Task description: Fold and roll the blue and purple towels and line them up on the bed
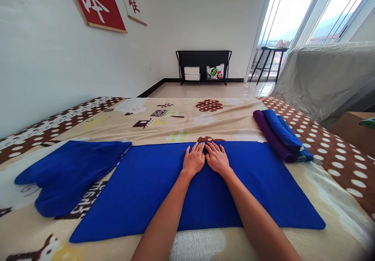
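Note:
A blue towel [140, 187] lies spread flat across the patterned blanket, its long side running left to right. My left hand [194, 158] rests palm down near the middle of its far edge, fingers stretched out. Beside it, almost touching at the fingertips, my right hand [216, 156] lies flat on the same cloth with its fingers extended. A loosely folded blue cloth [70, 171] sits to the left, its tip against the towel's far left corner. Several rolled towels, one of them purple [271, 136] and others blue [283, 130], are stacked at the far right corner.
The blanket [175, 120] has a brown border with white dots. Beyond it stands a black rack [203, 60] holding white boxes and a bag. A sheet-covered piece of furniture [328, 70], a cardboard box [351, 130] and a black stool [271, 54] are on the right.

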Tool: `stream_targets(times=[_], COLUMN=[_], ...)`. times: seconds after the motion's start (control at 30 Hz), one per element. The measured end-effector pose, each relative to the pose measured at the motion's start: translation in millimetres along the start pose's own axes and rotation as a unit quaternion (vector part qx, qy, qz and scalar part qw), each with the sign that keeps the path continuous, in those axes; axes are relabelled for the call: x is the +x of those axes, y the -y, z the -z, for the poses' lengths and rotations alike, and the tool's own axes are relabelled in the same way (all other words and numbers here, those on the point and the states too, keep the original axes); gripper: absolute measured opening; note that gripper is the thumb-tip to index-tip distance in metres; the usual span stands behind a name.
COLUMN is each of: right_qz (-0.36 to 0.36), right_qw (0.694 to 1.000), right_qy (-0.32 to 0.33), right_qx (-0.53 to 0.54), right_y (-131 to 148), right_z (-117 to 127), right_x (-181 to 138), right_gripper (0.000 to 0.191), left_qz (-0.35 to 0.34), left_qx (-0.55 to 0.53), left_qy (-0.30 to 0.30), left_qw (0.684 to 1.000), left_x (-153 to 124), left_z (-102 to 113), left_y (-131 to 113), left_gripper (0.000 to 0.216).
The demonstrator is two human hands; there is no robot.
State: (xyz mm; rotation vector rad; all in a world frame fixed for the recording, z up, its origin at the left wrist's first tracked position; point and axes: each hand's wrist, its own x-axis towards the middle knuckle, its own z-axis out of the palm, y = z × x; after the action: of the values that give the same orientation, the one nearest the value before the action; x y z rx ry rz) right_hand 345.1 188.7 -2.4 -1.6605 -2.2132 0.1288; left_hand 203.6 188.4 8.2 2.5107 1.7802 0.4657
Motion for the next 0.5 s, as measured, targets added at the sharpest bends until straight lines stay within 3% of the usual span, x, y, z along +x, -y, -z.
stream_targets(times=[0.5], right_qz=[-0.041], right_qw=[0.998], right_qy=[0.028], right_qx=[-0.044], right_y=[-59.5], right_z=[22.4], right_x=[-15.5], right_gripper=[0.056], left_qz=[0.034], left_qx=[0.034], left_qy=[0.035], left_qw=[0.998], left_x=[-13.4], left_z=[11.5], left_y=[47.1], left_gripper=[0.055])
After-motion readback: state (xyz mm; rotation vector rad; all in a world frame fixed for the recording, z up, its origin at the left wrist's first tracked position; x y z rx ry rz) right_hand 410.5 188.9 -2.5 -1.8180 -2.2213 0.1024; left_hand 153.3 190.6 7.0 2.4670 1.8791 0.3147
